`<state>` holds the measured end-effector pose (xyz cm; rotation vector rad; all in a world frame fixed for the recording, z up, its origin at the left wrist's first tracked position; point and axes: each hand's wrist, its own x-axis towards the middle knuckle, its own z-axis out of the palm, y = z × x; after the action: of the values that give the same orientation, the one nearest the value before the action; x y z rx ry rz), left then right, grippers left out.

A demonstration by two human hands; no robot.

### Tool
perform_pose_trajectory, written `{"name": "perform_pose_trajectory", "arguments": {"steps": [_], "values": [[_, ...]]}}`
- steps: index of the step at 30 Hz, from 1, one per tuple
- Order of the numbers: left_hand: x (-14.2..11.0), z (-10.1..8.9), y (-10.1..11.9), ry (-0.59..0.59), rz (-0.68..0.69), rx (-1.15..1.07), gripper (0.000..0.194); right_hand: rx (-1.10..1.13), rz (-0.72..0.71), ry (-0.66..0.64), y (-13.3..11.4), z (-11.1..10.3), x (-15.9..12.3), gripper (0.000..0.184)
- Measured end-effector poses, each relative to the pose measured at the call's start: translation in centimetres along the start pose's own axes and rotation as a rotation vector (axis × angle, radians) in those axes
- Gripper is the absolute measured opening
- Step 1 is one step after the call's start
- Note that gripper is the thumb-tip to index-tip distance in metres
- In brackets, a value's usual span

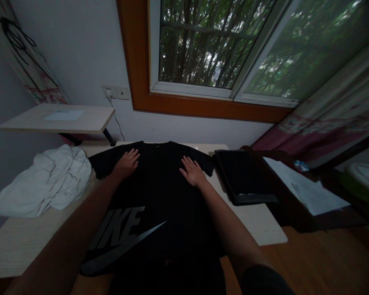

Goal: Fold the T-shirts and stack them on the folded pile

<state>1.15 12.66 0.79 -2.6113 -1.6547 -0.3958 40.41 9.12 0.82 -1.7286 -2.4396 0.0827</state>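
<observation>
A black T-shirt (166, 188) lies spread out on the pale wooden table (261, 223), its collar toward the wall and a large grey logo near its lower left. My left hand (127, 164) rests palm down on the upper left of the shirt, close to the sleeve, fingers stretched out. On the upper right part, my right hand (193, 171) lies flat with its fingers extended. Neither hand grips anything. The shirt's lower edge reaches the near side of the table, where it merges with dark clothing below.
A crumpled white cloth (49, 180) sits left of the shirt, below a small raised shelf (61, 116) bearing a paper. To the right are a black laptop-like flat object (244, 174) and a sheet of paper (304, 186) on a dark surface. A window (215, 49) is behind.
</observation>
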Motion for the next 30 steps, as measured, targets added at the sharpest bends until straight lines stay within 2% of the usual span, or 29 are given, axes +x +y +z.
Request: {"name": "perform_pose_trajectory", "arguments": {"steps": [3, 8, 12, 15, 20, 25, 28, 30], "values": [[-2.0, -0.3, 2.1, 0.070, 0.023, -0.046, 0.051, -0.004, 0.004, 0.010, -0.1, 0.0, -0.1, 0.065], [-7.6, -0.7, 5.3, 0.014, 0.079, -0.028, 0.054, -0.006, -0.002, 0.031, -0.4, -0.2, -0.4, 0.064], [-11.7, -1.2, 5.8, 0.005, 0.014, 0.056, 0.057, -0.001, -0.024, 0.060, -0.3, -0.3, -0.7, 0.061], [-13.5, -1.7, 5.6, 0.004, -0.026, 0.087, 0.059, 0.003, -0.043, 0.059, 0.0, -0.4, -0.9, 0.059], [-14.6, -2.1, 5.9, 0.006, -0.052, 0.108, 0.060, 0.002, -0.017, 0.056, -0.9, -0.7, -2.7, 0.058], [-14.6, -1.8, 6.0, 0.005, -0.048, 0.128, 0.061, 0.059, -0.041, 0.078, -2.5, -0.3, -7.9, 0.059], [-14.6, -1.7, 6.0, 0.008, -0.045, 0.137, 0.063, 0.065, -0.029, 0.115, -2.5, 0.0, -10.9, 0.060], [-14.5, -1.7, 6.0, 0.006, -0.044, 0.135, 0.064, 0.067, -0.026, 0.118, -2.1, 0.1, -12.0, 0.062]]}}
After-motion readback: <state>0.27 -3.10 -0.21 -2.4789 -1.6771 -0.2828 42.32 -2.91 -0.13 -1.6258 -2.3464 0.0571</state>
